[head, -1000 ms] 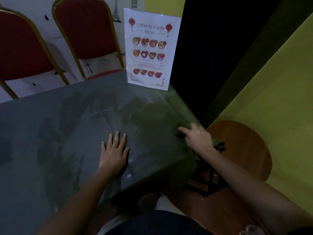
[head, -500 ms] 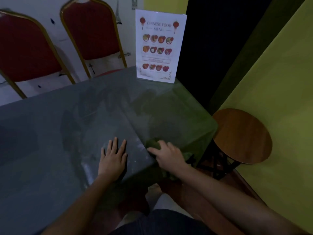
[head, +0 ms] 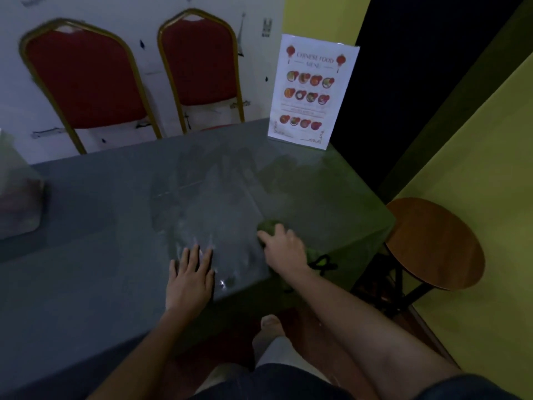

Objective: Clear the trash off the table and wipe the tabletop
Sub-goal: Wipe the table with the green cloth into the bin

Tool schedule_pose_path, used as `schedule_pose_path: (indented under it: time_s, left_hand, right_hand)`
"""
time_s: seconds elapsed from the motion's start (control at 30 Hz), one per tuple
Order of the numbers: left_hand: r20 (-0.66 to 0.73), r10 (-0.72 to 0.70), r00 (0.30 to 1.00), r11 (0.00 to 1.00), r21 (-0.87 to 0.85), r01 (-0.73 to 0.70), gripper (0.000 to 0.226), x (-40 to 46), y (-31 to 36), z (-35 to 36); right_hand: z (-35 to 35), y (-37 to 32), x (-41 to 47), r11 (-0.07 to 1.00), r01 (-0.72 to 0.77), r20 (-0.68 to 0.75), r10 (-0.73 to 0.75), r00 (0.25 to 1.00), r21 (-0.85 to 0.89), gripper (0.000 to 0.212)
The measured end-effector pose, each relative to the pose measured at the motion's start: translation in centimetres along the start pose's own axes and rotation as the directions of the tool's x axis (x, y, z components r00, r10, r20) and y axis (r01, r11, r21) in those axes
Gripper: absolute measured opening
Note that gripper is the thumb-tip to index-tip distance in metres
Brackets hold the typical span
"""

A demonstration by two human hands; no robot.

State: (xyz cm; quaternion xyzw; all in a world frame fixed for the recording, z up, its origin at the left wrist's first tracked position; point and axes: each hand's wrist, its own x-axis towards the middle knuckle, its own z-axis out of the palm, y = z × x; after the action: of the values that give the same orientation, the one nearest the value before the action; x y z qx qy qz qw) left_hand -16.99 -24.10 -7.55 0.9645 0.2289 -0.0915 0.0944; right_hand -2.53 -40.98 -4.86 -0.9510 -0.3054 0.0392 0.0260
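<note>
1. The left hand [head: 190,280] lay flat and open on the table [head: 86,255], fingers spread, palm down, close to the near edge and gripping nothing.
2. The right hand [head: 284,249] pressed down on a green cloth [head: 266,226], its fingers curled over the bunched fabric, just to the right of the left hand and apart from it.
3. The cloth sat near the table's near right corner; part of it showed beyond the fingertips and more of it bulged out beside the wrist toward the right edge.
4. Pale smeared streaks marked the glossy grey tabletop around and beyond both hands.
5. A standing menu card [head: 313,92], headed "Chinese Food Menu", stood upright at the far right corner of the table.
6. At the left edge of the table sat a blurred, pale translucent object [head: 17,192]; what it was could not be told.
7. Two red chairs [head: 86,79] with gold frames stood side by side behind the far edge, against a white wall.
8. A round wooden stool [head: 435,243] on dark legs stood off the table's right edge, next to a yellow-green wall.
9. The person's bare foot [head: 269,327] showed on the floor below the near edge.
</note>
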Motion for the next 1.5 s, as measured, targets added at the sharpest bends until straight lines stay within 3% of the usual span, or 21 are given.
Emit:
schedule_pose_path:
  time_s: [0.07, 0.17, 0.2, 0.3, 0.37, 0.5, 0.57, 0.63, 0.7, 0.73, 0.77, 0.87, 0.97, 1.03, 1.13, 1.27, 1.37, 1.43, 1.5]
  left_hand:
    - [-0.024, -0.040, 0.999, 0.999, -0.014, 0.040, 0.076, -0.5, -1.1, 0.0]
    - [-0.037, -0.062, 0.997, 0.998, -0.016, 0.062, 0.064, -0.9, -2.3, -0.1]
    - [-0.037, -0.080, 0.996, 0.997, -0.022, 0.079, 0.059, -1.1, -2.7, -0.2]
    - [-0.040, -0.117, 0.992, 0.993, -0.017, 0.116, 0.056, -1.5, -3.7, -0.4]
    - [-0.050, -0.159, 0.986, 0.987, -0.005, 0.159, 0.056, -2.3, -4.5, -0.2]
    - [-0.070, -0.239, 0.968, 0.971, -0.044, 0.237, 0.056, -4.3, -6.1, 0.3]
    - [-0.058, -0.251, 0.966, 0.966, -0.069, 0.247, 0.056, -4.6, -6.7, 0.5]
    - [-0.056, -0.262, 0.964, 0.963, -0.079, 0.257, 0.062, -4.7, -7.2, 0.6]
    - [-0.071, -0.286, 0.956, 0.955, -0.103, 0.278, 0.072, -4.6, -8.0, 0.7]
    - [-0.074, -0.293, 0.953, 0.953, -0.106, 0.284, 0.073, -4.6, -8.3, 0.7]
    - [-0.076, -0.291, 0.954, 0.953, -0.106, 0.283, 0.074, -4.6, -8.4, 0.8]
    - [-0.061, -0.288, 0.956, 0.952, -0.128, 0.279, 0.073, -4.5, -8.6, 1.2]
    - [-0.052, -0.278, 0.959, 0.956, -0.114, 0.271, 0.073, -4.6, -8.9, 1.3]
    - [-0.050, -0.273, 0.961, 0.959, -0.094, 0.268, 0.074, -4.6, -9.2, 1.4]
    - [-0.047, -0.248, 0.968, 0.966, -0.092, 0.243, 0.074, -4.8, -9.6, 1.3]
    - [-0.070, -0.234, 0.970, 0.969, -0.099, 0.226, 0.074, -5.1, -9.7, 1.5]
    - [-0.092, -0.235, 0.968, 0.970, -0.093, 0.226, 0.073, -5.4, -9.5, 1.5]
    - [-0.104, -0.256, 0.961, 0.965, -0.095, 0.246, 0.072, -5.4, -9.3, 1.5]
    - [-0.126, -0.286, 0.950, 0.956, -0.110, 0.274, 0.072, -5.2, -8.8, 1.3]
  right_hand:
    - [0.4, -3.3, -0.7, 0.986, 0.167, 0.021, -0.167, 0.986, 0.004, 0.038]
    - [0.1, -3.1, -0.3, 0.909, 0.416, 0.083, -0.413, 0.907, -0.017, 0.042]
    - [-0.3, -2.3, 0.6, 0.904, 0.426, 0.082, -0.422, 0.903, -0.043, 0.043]
    - [-1.8, 1.0, 4.1, 0.990, 0.103, 0.024, -0.101, 0.995, -0.094, 0.040]
    - [-2.4, 1.1, 5.5, 0.997, -0.027, 0.027, 0.029, 0.999, -0.077, 0.038]
    - [-1.4, -3.3, 3.1, 0.977, 0.208, 0.074, -0.203, 0.976, -0.054, 0.038]
    - [-0.8, -5.9, 0.3, 0.902, 0.430, 0.103, -0.426, 0.899, -0.023, 0.041]
    - [-0.5, -7.6, -2.2, 0.700, 0.714, 0.118, -0.708, 0.696, -0.016, 0.040]
    - [-0.7, -7.9, -1.2, 0.460, 0.887, 0.172, -0.870, 0.461, -0.051, 0.040]
    - [-0.8, -7.9, 0.5, 0.419, 0.905, 0.196, -0.883, 0.426, -0.075, 0.040]
    - [-1.0, -8.0, 2.3, 0.458, 0.884, 0.200, -0.861, 0.467, -0.094, 0.039]
    - [-1.1, -9.5, 8.0, 0.729, 0.679, 0.111, -0.670, 0.734, -0.090, 0.042]
    - [-0.7, -12.5, 11.5, 0.854, 0.518, 0.029, -0.517, 0.856, -0.058, 0.042]
    - [-0.5, -14.3, 12.9, 0.894, 0.446, 0.018, -0.446, 0.895, -0.037, 0.042]
    - [-0.6, -15.9, 11.7, 0.843, 0.532, 0.055, -0.529, 0.847, -0.074, 0.042]
    - [-0.4, -15.2, 4.8, 0.633, 0.772, 0.154, -0.758, 0.634, -0.062, 0.041]
    - [0.2, -13.0, -0.2, 0.493, 0.867, 0.216, -0.841, 0.496, -0.070, 0.040]
    - [0.4, -11.5, -2.5, 0.478, 0.876, 0.246, -0.843, 0.479, -0.068, 0.041]
    - [0.1, -9.6, -3.3, 0.525, 0.845, 0.229, -0.814, 0.533, -0.099, 0.042]
